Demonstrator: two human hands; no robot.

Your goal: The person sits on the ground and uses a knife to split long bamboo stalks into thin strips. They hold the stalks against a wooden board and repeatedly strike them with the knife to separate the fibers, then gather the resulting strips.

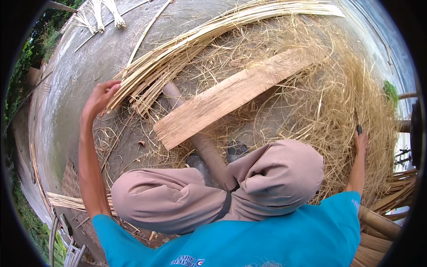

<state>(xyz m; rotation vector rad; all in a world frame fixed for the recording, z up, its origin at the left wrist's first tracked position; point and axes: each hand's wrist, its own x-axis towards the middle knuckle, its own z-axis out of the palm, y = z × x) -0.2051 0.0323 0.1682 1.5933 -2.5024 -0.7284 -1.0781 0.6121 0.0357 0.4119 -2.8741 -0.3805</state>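
Note:
My left hand [101,97] is at the near left end of a long bundle of pale bamboo strips [191,42], its fingers and thumb closed on the ends of the strips. Out to the right, my right hand [362,142] grips a knife by its dark handle [359,129]; the thin blade points away from me, against a heap of shavings. Between my hands, a flat wooden plank [235,98] lies at a slant across a round brown pole [207,153]. The pole's near end reaches between my bent legs.
Curly bamboo shavings [342,93] are piled high at the right and scattered round the plank. Several tied bundles of white strips [98,15] lie at the far left. More strips [66,201] lie beside my left knee. A thick bamboo pole [380,222] is by my right elbow.

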